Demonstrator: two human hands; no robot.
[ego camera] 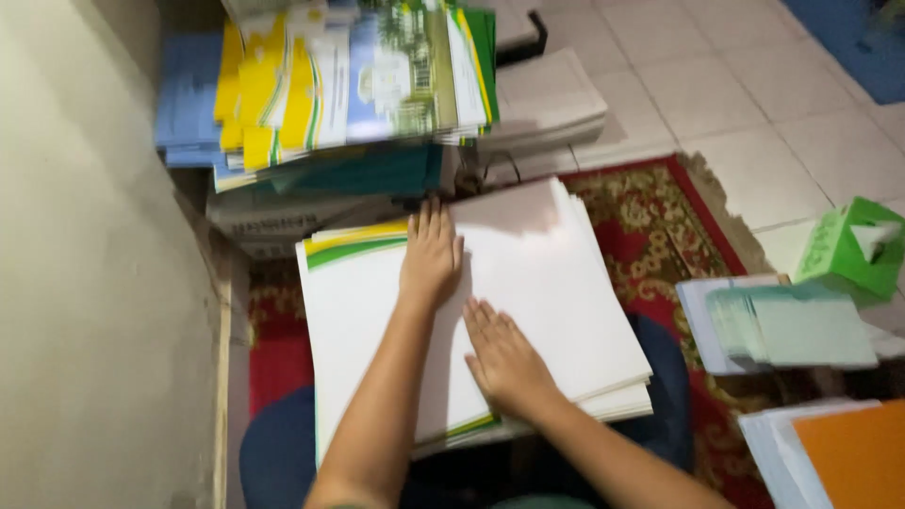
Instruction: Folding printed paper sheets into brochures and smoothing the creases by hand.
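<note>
A thick stack of white printed sheets [556, 283] with green and yellow bands along the edges rests on my lap. My left hand [431, 254] lies flat on it near the far edge, fingers together and pointing away. My right hand [504, 358] presses flat on the stack's near middle, fingers slightly spread. Neither hand grips anything. The top sheets on the right sit skewed over those beneath.
A tall pile of colourful printed covers [349, 75] stands ahead on boxes, next to white paper bundles [547, 104]. A wall [94, 283] is on the left. A red patterned rug [660, 226], a green box [848, 250], pale green sheets [801, 325] and an orange sheet [858, 452] lie right.
</note>
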